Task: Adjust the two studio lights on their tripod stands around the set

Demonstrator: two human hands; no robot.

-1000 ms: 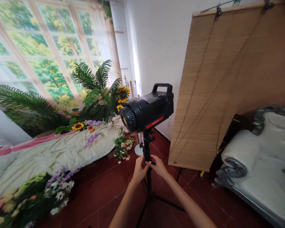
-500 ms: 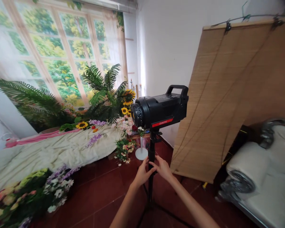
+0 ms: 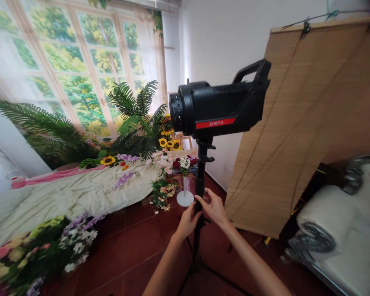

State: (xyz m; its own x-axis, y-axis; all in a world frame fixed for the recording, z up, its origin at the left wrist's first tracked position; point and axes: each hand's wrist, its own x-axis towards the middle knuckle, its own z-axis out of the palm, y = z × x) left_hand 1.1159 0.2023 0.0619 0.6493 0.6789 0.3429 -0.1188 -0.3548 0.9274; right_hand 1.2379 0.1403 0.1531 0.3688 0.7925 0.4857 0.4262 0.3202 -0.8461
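Note:
A black studio light (image 3: 225, 105) with a red label and a top handle sits on a black light stand (image 3: 200, 179) in front of me. My left hand (image 3: 187, 220) wraps round the stand's pole from the left, thumb across it. Slightly higher, my right hand (image 3: 214, 206) grips the same pole from the right, its fingers closed against it. Both hands are well below the light. The stand's legs spread on the floor beneath, dim and partly hidden by my forearms.
A draped cream cloth (image 3: 111, 195) with flowers lies at left, with a large bouquet (image 3: 40, 250) nearer me. Behind the stand is a round white base (image 3: 185, 199). A bamboo blind (image 3: 274, 131) hangs at right, beside a white sofa (image 3: 351, 230). Potted palms (image 3: 135, 115) stand by the window backdrop.
The studio light has risen on its stand and now shows more of its side. My right hand has moved up slightly along the pole; my left hand stays near the same place.

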